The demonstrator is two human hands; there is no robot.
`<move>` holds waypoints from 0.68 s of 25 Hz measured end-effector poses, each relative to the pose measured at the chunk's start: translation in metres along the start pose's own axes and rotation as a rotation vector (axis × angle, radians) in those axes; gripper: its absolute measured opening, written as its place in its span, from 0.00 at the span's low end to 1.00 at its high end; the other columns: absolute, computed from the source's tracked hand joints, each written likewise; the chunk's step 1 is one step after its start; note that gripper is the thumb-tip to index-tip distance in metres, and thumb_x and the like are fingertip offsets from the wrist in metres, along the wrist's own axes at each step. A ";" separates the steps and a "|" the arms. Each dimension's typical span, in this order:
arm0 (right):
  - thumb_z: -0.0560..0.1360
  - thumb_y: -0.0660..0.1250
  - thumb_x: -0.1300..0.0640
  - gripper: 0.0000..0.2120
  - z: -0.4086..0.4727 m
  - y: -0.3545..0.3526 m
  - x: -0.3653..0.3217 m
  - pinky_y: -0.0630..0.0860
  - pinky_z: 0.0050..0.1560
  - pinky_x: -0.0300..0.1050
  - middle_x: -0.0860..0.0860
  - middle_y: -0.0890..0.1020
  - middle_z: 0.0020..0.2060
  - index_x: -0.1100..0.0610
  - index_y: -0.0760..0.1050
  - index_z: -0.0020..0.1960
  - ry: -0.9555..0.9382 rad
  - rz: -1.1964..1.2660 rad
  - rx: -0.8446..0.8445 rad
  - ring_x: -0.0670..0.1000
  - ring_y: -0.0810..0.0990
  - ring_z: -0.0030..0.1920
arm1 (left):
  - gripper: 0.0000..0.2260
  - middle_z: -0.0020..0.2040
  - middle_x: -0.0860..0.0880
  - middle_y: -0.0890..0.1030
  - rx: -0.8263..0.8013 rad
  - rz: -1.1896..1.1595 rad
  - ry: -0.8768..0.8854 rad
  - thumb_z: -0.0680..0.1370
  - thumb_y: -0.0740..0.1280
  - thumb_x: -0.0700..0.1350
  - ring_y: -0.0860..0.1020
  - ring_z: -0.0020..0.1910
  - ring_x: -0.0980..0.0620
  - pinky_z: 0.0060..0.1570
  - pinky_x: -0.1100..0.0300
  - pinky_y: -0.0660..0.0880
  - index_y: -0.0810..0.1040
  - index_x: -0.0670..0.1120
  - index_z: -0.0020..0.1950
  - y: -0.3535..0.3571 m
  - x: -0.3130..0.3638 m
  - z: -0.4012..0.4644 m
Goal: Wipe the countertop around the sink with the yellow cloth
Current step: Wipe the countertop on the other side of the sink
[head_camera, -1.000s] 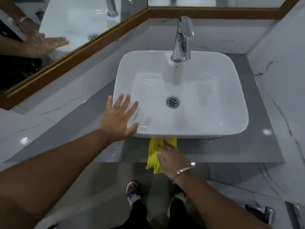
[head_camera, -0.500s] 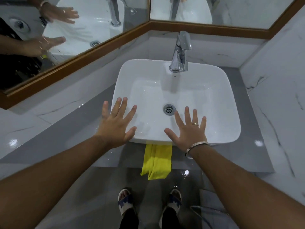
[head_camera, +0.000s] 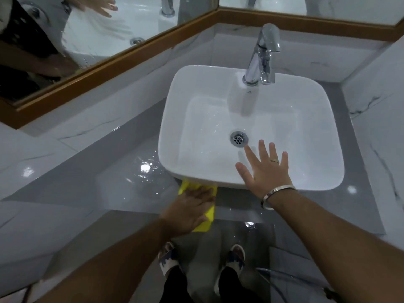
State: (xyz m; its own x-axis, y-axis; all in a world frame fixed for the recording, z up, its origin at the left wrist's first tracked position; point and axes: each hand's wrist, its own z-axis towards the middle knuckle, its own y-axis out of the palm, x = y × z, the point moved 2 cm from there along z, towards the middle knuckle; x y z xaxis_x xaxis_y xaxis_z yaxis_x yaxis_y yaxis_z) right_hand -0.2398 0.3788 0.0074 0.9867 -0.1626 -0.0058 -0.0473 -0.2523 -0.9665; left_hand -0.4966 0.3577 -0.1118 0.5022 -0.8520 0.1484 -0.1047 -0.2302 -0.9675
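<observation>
On the front strip of the grey countertop (head_camera: 229, 204), just below the sink (head_camera: 323, 149), the yellow cloth (head_camera: 207, 217) now lies under my left hand (head_camera: 190, 206); half a second ago that hand hung spread by the basin's left edge and the cloth lay untouched. The palm presses flat on it, fingers not curled around it. My right hand (head_camera: 264, 169) stays spread and empty over the basin's near rim. Water glints on the counter left of the sink, so I judge the wiping is about to start there.
</observation>
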 end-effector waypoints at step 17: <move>0.72 0.39 0.37 0.32 0.020 -0.004 -0.094 0.53 0.71 0.63 0.55 0.60 0.75 0.46 0.59 0.72 -0.100 0.083 -0.015 0.59 0.56 0.74 | 0.27 0.70 0.38 0.72 0.216 -0.179 -0.688 0.75 0.55 0.54 0.72 0.67 0.34 0.66 0.41 0.63 0.65 0.43 0.71 0.000 -0.127 -0.052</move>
State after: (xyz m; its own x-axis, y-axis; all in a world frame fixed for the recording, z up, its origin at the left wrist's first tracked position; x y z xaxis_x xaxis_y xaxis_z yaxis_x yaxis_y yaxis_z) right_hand -0.3297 0.4140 0.0072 0.9898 -0.0879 -0.1120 -0.1311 -0.2559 -0.9578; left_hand -0.6052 0.4407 -0.1202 0.9276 -0.3062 0.2141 0.1644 -0.1800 -0.9698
